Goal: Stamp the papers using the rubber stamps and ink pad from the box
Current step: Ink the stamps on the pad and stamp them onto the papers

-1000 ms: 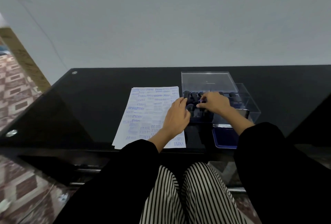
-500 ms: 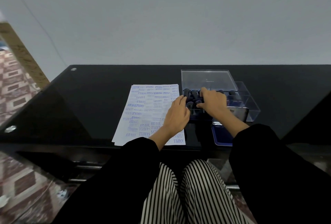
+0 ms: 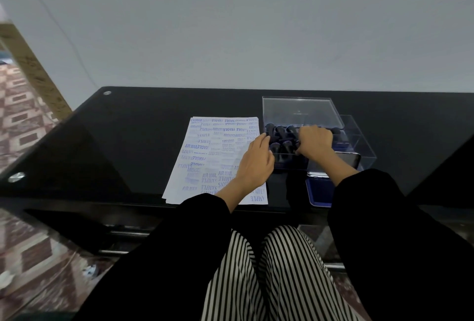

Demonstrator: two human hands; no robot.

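Since a moment ago the right hand (image 3: 315,141) has slid a little to the right across the rows of stamps, while the left hand (image 3: 254,164) has stayed where it was at the edge of the sheet.

From the head camera, the papers (image 3: 215,156) lie flat in the middle of the frame on the black glass tabletop (image 3: 143,141), covered with blue stamped words. The left hand rests on their right edge, its fingers (image 3: 263,141) straight and close together, with the tips reaching the left wall of the clear box (image 3: 359,146) just beside the nearest stamp.

The box stands right of centre, touching the papers' right side, with its clear lid (image 3: 300,110) propped open behind it. The dark rubber stamps (image 3: 280,132) stand upright in rows in its left part. The right hand hangs over those rows with the knuckles up and the fingers curled down among the handles. The fingertips are hidden, so I cannot tell whether they pinch a stamp or only touch them.

The blue ink pad (image 3: 319,192) lies open on the tabletop below the box, near the front edge and partly covered by the right black sleeve (image 3: 384,218). Striped trousers (image 3: 282,269) fill the bottom centre.
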